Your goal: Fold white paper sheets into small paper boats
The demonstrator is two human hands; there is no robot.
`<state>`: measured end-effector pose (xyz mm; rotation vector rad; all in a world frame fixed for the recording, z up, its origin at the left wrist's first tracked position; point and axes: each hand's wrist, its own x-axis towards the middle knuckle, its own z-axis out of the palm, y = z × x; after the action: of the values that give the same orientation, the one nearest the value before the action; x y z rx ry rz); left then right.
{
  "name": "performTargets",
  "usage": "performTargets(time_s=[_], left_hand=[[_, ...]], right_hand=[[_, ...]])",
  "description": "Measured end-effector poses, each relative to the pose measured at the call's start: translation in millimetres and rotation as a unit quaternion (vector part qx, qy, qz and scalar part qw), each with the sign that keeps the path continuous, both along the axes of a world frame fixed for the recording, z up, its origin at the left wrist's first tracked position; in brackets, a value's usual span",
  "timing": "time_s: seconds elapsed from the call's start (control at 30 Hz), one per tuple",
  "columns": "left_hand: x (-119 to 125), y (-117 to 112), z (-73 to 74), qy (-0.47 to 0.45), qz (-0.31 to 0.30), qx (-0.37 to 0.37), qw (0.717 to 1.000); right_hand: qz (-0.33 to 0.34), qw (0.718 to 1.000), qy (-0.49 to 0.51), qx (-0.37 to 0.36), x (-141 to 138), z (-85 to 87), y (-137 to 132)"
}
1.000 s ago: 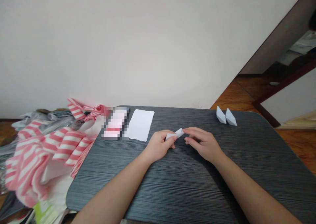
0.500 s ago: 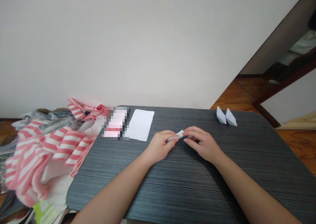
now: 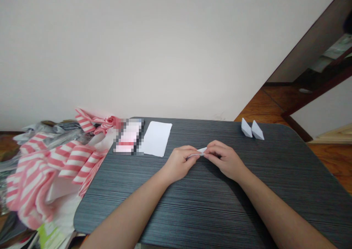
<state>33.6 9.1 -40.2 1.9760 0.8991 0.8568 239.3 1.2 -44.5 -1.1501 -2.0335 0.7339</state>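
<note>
Two folded paper boats [image 3: 246, 128] stand finished at the bench's [image 3: 220, 212] far right corner, a flat white sheet [image 3: 156, 139] lies unfolded by the far edge, and the left hand [image 3: 180, 164] and right hand [image 3: 225, 160] share a narrow pinching grip on a slim folded paper strip [image 3: 202, 151] near mid-bench.

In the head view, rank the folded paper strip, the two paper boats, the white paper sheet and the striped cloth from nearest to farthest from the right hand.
From the right hand:
1. Folded paper strip, held, centre.
2. Two paper boats, ahead right; side by side, too close to rank against each other.
3. White paper sheet, ahead left.
4. Striped cloth, far left.
</note>
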Motion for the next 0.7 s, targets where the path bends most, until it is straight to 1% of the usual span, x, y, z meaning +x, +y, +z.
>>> performTargets(time_s=[0.33, 0.53, 0.7], left_hand=[[0.5, -0.4, 2.7, -0.003, -0.008, 0.002, 1.0], [0.1, -1.9, 4.1, 0.002, -0.006, -0.028, 1.0], [0.3, -3.5, 5.0, 0.017, 0.009, -0.065, 0.998]], right_hand=[[-0.004, 1.0, -0.009, 0.024, -2.0, 1.3, 0.6], [-0.009, 0.999, -0.017, 0.032, -2.2, 1.1, -0.5], [0.019, 0.999, -0.018, 0.03, -3.6, -0.6, -0.8]])
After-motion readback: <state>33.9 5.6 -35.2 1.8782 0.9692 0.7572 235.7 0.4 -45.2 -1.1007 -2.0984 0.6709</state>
